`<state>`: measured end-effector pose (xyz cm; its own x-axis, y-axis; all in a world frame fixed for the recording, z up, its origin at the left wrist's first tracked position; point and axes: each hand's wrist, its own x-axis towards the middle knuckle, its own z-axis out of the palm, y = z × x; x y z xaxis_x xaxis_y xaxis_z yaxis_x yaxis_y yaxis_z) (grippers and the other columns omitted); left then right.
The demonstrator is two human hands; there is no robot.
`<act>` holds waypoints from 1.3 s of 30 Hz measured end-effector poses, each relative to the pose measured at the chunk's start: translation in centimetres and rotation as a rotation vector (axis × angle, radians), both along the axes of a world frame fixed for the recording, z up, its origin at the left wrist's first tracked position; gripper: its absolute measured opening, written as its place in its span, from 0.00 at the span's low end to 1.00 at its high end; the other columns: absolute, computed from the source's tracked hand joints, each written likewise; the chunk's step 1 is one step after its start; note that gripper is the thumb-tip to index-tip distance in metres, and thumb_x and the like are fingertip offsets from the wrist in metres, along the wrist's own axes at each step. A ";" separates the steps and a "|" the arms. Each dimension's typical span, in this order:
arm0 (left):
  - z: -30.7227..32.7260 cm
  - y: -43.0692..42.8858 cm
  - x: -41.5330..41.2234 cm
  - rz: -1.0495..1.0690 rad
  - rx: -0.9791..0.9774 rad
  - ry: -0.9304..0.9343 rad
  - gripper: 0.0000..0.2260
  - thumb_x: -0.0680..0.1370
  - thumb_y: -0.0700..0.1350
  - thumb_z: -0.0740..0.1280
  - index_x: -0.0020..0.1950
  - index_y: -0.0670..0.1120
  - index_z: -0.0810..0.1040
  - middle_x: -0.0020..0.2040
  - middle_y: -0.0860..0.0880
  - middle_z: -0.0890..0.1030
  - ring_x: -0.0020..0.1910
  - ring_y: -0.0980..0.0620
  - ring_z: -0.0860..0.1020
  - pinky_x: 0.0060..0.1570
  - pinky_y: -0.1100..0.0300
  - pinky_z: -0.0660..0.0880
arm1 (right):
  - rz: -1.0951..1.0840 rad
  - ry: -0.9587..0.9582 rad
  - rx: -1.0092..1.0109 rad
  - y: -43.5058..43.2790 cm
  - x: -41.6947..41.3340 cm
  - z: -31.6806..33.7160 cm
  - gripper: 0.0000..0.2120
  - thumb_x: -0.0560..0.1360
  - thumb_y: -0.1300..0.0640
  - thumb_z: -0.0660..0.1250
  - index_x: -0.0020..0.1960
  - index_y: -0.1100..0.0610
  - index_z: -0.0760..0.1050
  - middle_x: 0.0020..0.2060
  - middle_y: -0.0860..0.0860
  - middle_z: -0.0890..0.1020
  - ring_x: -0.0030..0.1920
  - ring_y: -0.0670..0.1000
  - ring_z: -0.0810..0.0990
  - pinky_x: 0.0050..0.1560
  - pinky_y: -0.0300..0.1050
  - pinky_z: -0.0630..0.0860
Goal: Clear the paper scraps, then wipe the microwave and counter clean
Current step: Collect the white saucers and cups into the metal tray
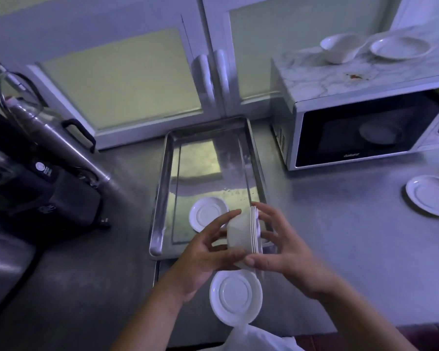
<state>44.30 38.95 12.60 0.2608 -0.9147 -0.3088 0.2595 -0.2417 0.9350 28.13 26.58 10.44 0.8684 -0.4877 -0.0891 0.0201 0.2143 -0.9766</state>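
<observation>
A white saucer (235, 297) lies on the counter (340, 236) nearest the viewer, before the metal tray (162, 188). Above the tray's near edge, a stack of small bowls (243, 236) is held on its side, rims rightward, fingers of left hand (203, 259) and right hand (284, 252) curled around it. The microwave (352, 122) stands right of the tray.

Both hands hold a stack of white bowls (242, 235) turned on its side over the near end of a metal tray (162, 198) on the bench (340, 236): the left hand (208, 252) grips the base, the right hand (281, 247) the rims. A saucer (207, 214) lies inside the tray; another saucer (235, 297) lies just nearer than the tray. The microwave (352, 138) stands right of the tray.
</observation>
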 end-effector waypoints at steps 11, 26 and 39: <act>-11.0 -3.1 12.2 0.122 0.415 -0.494 0.30 0.66 0.55 0.78 0.66 0.51 0.77 0.68 0.46 0.75 0.63 0.48 0.76 0.64 0.49 0.74 | -0.316 0.359 -0.100 1.5 2.3 -1.7 0.40 0.55 0.44 0.79 0.65 0.31 0.68 0.55 0.35 0.78 0.56 0.46 0.80 0.49 0.46 0.82; -18.4 -10.6 18.0 -0.568 0.662 -1.159 0.57 0.59 0.68 0.75 0.79 0.61 0.45 0.81 0.45 0.41 0.79 0.37 0.43 0.67 0.33 0.56 | -0.262 0.927 -0.558 0.1 9.6 -5.2 0.47 0.62 0.44 0.80 0.74 0.38 0.58 0.69 0.47 0.64 0.64 0.57 0.69 0.63 0.54 0.73; -20.5 -6.0 20.1 -0.512 0.637 -1.216 0.57 0.60 0.71 0.75 0.79 0.64 0.43 0.81 0.49 0.38 0.79 0.39 0.40 0.73 0.32 0.48 | -0.049 1.240 -0.706 -5.6 20.2 -13.1 0.52 0.67 0.43 0.76 0.79 0.39 0.46 0.79 0.50 0.50 0.77 0.66 0.50 0.69 0.68 0.66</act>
